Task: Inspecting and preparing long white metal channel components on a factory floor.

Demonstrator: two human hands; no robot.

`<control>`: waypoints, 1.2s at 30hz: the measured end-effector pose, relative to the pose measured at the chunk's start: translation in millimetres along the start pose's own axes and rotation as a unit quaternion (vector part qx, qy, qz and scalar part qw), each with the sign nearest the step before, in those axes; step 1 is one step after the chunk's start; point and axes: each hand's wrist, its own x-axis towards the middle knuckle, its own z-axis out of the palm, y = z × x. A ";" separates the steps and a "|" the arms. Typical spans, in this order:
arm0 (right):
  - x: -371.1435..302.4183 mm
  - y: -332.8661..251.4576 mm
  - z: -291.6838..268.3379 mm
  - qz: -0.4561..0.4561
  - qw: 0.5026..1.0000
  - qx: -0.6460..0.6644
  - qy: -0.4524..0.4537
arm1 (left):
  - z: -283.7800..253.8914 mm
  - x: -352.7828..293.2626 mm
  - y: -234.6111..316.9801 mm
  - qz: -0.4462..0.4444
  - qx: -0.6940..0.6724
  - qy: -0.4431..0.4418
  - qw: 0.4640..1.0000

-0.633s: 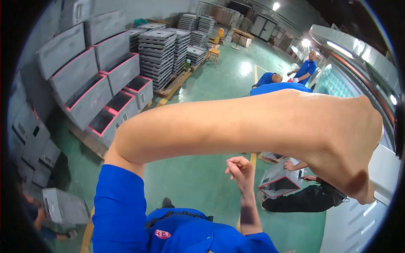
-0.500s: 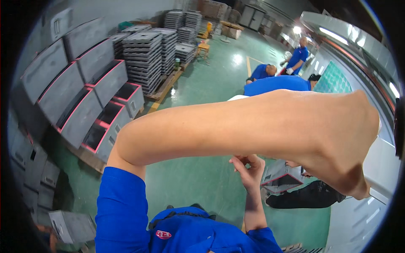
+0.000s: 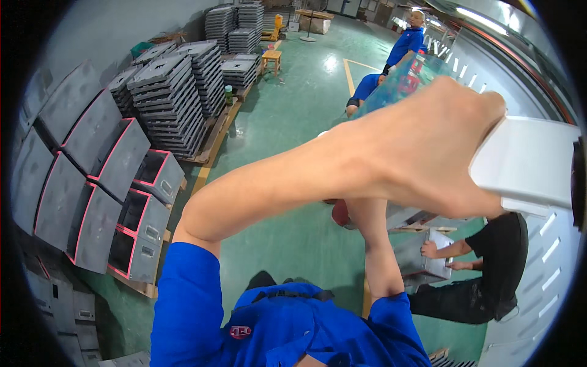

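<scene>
My left hand (image 3: 437,150) reaches across the view to the upper right. Its thumb and fingers spread around the edge of a white, smooth-faced piece (image 3: 526,162), closed on it; the fingertips are hidden behind it. My bare left forearm (image 3: 269,177) spans the middle of the picture. From below, my right forearm (image 3: 382,263) rises behind the left one, so my right hand and its fingers are covered.
Grey metal cases with pink-red rims (image 3: 131,226) stand stacked at left. Stacked grey panels (image 3: 165,104) sit on a pallet behind. A person in black (image 3: 483,269) crouches at right, hands on a grey box (image 3: 428,257). Farther off are people in blue (image 3: 406,43) and a teal translucent sheet (image 3: 397,92).
The whole view has shifted. My left hand sits higher, with more of the white piece showing. My right hand, seen with curled fingers before, has gone up behind my left arm.
</scene>
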 end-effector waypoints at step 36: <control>509.3 530.5 436.2 0.079 0.970 0.011 -0.230 | -261.7 106.9 -854.3 -0.150 -0.039 0.159 0.975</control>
